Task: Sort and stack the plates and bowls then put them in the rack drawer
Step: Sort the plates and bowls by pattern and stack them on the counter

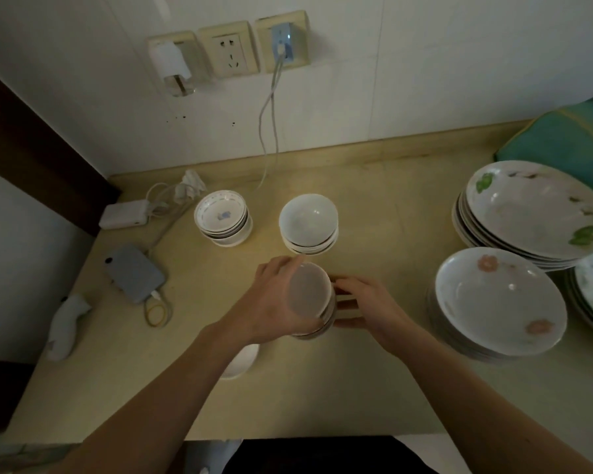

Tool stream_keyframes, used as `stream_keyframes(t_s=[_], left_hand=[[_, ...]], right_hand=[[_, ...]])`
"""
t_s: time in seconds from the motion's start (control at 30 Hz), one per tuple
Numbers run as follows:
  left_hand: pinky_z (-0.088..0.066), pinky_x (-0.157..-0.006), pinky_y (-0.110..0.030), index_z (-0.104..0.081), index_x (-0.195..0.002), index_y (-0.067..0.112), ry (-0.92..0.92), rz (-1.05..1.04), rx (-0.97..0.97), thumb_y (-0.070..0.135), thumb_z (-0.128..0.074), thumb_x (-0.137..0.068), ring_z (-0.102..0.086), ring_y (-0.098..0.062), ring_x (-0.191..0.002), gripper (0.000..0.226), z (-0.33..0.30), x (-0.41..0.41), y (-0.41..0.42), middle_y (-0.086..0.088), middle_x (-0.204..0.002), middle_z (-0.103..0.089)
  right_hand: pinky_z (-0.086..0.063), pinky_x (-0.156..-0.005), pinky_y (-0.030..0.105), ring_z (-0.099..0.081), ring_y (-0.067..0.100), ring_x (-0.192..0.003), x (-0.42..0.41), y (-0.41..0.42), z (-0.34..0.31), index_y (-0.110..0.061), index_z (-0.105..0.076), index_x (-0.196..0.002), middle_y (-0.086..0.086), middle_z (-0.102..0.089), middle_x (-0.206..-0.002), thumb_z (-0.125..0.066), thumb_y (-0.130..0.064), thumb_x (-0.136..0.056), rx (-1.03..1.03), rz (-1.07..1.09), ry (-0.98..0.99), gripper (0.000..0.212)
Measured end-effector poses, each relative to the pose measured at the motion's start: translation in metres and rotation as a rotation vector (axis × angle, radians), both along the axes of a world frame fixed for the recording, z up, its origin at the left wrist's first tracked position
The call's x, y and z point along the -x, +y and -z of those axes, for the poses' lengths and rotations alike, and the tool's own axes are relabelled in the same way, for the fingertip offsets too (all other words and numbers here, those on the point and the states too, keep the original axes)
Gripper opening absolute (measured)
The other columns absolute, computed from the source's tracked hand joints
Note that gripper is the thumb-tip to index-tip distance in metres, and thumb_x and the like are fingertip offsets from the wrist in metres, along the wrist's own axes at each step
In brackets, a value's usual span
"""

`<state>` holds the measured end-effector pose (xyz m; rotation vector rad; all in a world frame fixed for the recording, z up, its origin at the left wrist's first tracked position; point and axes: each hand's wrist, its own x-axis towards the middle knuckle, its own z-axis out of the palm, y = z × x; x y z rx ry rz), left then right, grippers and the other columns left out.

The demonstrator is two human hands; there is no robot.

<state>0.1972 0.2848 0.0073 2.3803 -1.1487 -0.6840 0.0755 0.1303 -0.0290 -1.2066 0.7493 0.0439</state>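
While a small stack of bowls (310, 299) is gripped by the left hand (271, 302), fingers curled around it, it is steadied at 3 o'clock by the right hand (366, 306), fingers bent against its side.

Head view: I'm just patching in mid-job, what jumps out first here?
Both hands, left and right, grip a small stack of bowls at the middle of the counter. Behind it stand two more bowl stacks, one patterned and one plain white. Tall piles of flowered plates crowd the right edge.
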Motion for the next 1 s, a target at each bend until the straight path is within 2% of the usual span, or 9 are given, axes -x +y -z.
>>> stream_keyframes(t_s=[0.1, 0.2, 0.3, 0.37, 0.47, 0.57, 0.67, 0.77, 1.0], left_hand=[[-0.041, -0.108, -0.028, -0.031, -0.155, 0.036, 0.192, -0.137, 0.142, 0.066, -0.081, -0.056, -0.040, -0.004, -0.134, 0.114, 0.000, -0.008, 0.009, 0.016, -0.148, -0.037], [-0.053, -0.087, -0.017, -0.040, -0.147, 0.049, 0.388, -0.257, 0.301, 0.060, -0.085, -0.058, -0.053, 0.004, -0.124, 0.100, -0.001, -0.015, 0.020, 0.023, -0.140, -0.051], [-0.057, -0.076, -0.017, -0.048, -0.132, 0.062, 0.464, -0.343, 0.391, 0.056, -0.082, -0.063, -0.060, 0.002, -0.118, 0.077, -0.006, -0.020, 0.029, 0.029, -0.128, -0.061], [-0.056, -0.080, -0.023, -0.051, -0.125, 0.066, 0.480, -0.367, 0.413, 0.055, -0.081, -0.064, -0.062, 0.001, -0.117, 0.069, -0.008, -0.022, 0.034, 0.029, -0.127, -0.062], [-0.056, -0.084, -0.023, -0.048, -0.131, 0.063, 0.424, -0.332, 0.368, 0.056, -0.083, -0.062, -0.058, -0.001, -0.121, 0.077, -0.007, -0.021, 0.036, 0.024, -0.135, -0.057], [-0.047, -0.096, -0.018, -0.039, -0.146, 0.048, 0.275, -0.247, 0.265, 0.060, -0.084, -0.057, -0.048, 0.002, -0.127, 0.100, -0.003, -0.015, 0.032, 0.018, -0.143, -0.044], [-0.036, -0.096, -0.009, -0.037, -0.149, 0.044, 0.150, -0.165, 0.198, 0.063, -0.083, -0.054, -0.042, 0.003, -0.127, 0.107, 0.001, -0.008, 0.023, 0.016, -0.142, -0.038], [-0.035, -0.101, -0.017, -0.034, -0.150, 0.040, 0.101, -0.124, 0.160, 0.066, -0.080, -0.054, -0.040, -0.004, -0.131, 0.110, 0.007, -0.006, 0.018, 0.016, -0.143, -0.034], [-0.040, -0.103, -0.025, -0.030, -0.150, 0.045, 0.075, -0.105, 0.114, 0.074, -0.080, -0.052, -0.039, -0.006, -0.131, 0.115, 0.017, -0.006, 0.015, 0.023, -0.139, -0.030]], right_hand=[[-0.063, -0.079, 0.035, -0.075, 0.017, -0.091, 0.008, 0.002, 0.003, -0.035, -0.080, -0.102, -0.001, -0.079, -0.099, -0.051, -0.018, -0.096, 0.039, -0.004, -0.070, 0.034], [-0.062, -0.086, 0.035, -0.071, 0.014, -0.103, 0.016, 0.002, 0.005, -0.037, -0.073, -0.122, -0.010, -0.076, -0.110, -0.059, -0.029, -0.083, 0.176, -0.085, -0.155, 0.043], [-0.058, -0.092, 0.029, -0.066, 0.007, -0.109, 0.021, 0.000, 0.006, -0.039, -0.064, -0.135, -0.017, -0.070, -0.122, -0.068, -0.026, -0.087, 0.402, -0.194, -0.198, 0.050], [-0.054, -0.093, 0.024, -0.058, 0.006, -0.118, 0.024, 0.000, 0.010, -0.037, -0.056, -0.143, -0.011, -0.057, -0.137, -0.075, -0.022, -0.087, 0.510, -0.236, -0.173, 0.060], [-0.053, -0.093, 0.022, -0.045, 0.003, -0.127, 0.029, 0.000, 0.017, -0.040, -0.040, -0.150, -0.010, -0.038, -0.148, -0.083, -0.028, -0.081, 0.579, -0.329, -0.160, 0.082], [-0.050, -0.105, 0.037, -0.038, 0.014, -0.137, 0.029, 0.002, 0.022, -0.040, -0.034, -0.153, -0.010, -0.033, -0.151, -0.086, -0.036, -0.077, 0.640, -0.360, -0.157, 0.092], [-0.047, -0.108, 0.045, -0.038, 0.018, -0.137, 0.023, 0.006, 0.024, -0.037, -0.040, -0.149, -0.009, -0.037, -0.148, -0.088, -0.037, -0.073, 0.679, -0.280, -0.188, 0.090], [-0.048, -0.106, 0.047, -0.042, 0.018, -0.134, 0.017, 0.008, 0.026, -0.040, -0.046, -0.143, -0.012, -0.042, -0.143, -0.091, -0.033, -0.069, 0.634, -0.227, -0.216, 0.086], [-0.052, -0.103, 0.045, -0.044, 0.017, -0.133, 0.017, 0.015, 0.031, -0.032, -0.050, -0.143, -0.013, -0.047, -0.140, -0.091, -0.034, -0.072, 0.541, -0.169, -0.265, 0.082]])
